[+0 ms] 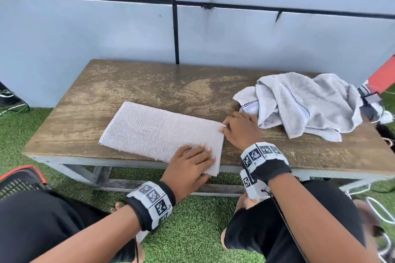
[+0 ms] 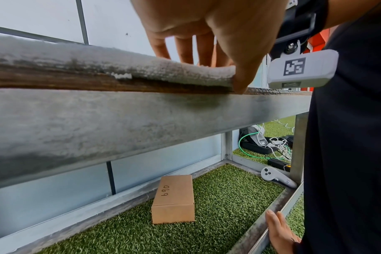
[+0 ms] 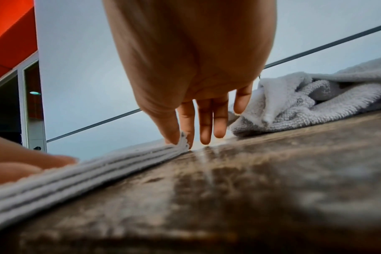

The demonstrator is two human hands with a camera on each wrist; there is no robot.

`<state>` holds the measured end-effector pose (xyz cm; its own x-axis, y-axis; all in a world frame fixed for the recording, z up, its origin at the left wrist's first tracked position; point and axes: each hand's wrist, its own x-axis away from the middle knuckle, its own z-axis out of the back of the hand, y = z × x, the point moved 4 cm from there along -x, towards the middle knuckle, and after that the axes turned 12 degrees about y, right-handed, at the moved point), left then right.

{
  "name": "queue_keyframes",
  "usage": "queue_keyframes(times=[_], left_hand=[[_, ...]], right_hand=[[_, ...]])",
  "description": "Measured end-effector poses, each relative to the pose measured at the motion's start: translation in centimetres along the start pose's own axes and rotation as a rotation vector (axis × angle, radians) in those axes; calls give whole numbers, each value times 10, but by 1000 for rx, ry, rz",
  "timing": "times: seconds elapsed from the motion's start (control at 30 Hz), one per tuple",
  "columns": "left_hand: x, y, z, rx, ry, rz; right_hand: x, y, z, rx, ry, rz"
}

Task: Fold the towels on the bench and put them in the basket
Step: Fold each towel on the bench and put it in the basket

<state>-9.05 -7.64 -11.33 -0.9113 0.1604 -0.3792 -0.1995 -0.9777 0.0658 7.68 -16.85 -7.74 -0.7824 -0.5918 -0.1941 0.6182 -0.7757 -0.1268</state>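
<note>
On surface (image 1: 149,83): folded towel (image 1: 158,130) lying flat, near front edge, its near-right corner hanging a bit past the edge. Left hand (image 1: 188,168) resting on that corner, fingers straight, thumb at the fold edge. Right hand (image 1: 239,130) pinching far-right corner between thumb and forefinger, other fingers loose. Towel pile (image 1: 303,102), unfolded, just right of right hand. Basket (image 1: 19,179) on grass, bottom left, only partly in view.
</note>
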Motion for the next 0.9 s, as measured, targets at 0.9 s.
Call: queue_keyframes(times=[0.9], left_hand=[[24,-28,100,345,668,355]], right_hand=[[8,-1,73,-1105,-384,28]])
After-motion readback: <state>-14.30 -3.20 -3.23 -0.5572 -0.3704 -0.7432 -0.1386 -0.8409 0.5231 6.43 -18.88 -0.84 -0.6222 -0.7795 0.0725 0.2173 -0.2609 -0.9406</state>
